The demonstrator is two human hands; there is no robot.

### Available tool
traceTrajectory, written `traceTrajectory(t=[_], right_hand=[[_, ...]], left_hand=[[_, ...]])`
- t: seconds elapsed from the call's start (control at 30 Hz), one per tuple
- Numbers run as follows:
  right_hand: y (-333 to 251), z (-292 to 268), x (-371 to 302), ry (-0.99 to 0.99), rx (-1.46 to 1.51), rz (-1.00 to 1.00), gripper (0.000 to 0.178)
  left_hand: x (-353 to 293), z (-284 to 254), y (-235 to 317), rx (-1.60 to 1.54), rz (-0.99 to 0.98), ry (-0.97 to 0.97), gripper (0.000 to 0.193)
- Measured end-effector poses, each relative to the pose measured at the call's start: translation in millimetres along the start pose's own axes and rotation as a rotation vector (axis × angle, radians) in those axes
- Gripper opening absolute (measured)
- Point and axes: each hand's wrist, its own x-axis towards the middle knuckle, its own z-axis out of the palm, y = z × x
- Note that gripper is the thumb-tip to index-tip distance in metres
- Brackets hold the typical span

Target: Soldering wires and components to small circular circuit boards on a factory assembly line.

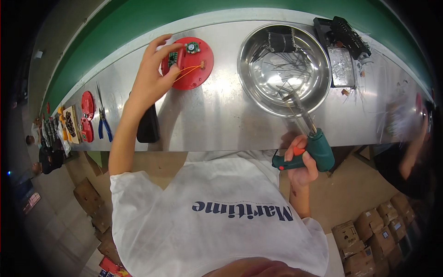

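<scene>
My left hand [154, 76] reaches over a round red plastic casing [194, 79] lying on the metal bench. Its thumb and index finger close on a raised part of the casing, next to a green circuit board [172, 59]. A small round green component [192, 47] sits near the casing's far edge. Orange and yellow wires run from under my thumb to a small connector [202, 64]. My right hand [300, 161] grips a dark green pistol-shaped soldering gun [320, 152] with a red trigger. Its long metal tip points away from me, over the near rim of a steel bowl [244, 76].
The bowl holds thin wire-like strands and a dark wrapped pad. Right of it stands a black stand with a metal tray [341, 69]. A black case [148, 124], blue-handled pliers [105, 127] and red parts [87, 106] lie on the left. Another person's arm [413, 154] is at the right.
</scene>
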Motion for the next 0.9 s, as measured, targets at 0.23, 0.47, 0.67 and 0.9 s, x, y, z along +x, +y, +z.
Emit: traceTrajectory(t=[0.23,0.47,0.67,0.9], right_hand=[[1,-2,-2,0.018,0.014,0.016,0.029],[-2,-6,-1,0.060,0.138,-0.017,0.028],[-4,-6,0,0.060,0.196,-0.042,0.029],[-1,-8,2,0.048,0.382,-0.040,0.030]], left_hand=[[-18,12,25,0.063,0.047,-0.003,0.043],[-3,9,75,-0.307,0.124,-0.267,0.041],[16,46,139,0.139,0.316,-0.257,0.018],[13,108,174,0.414,0.240,-0.171,0.014]])
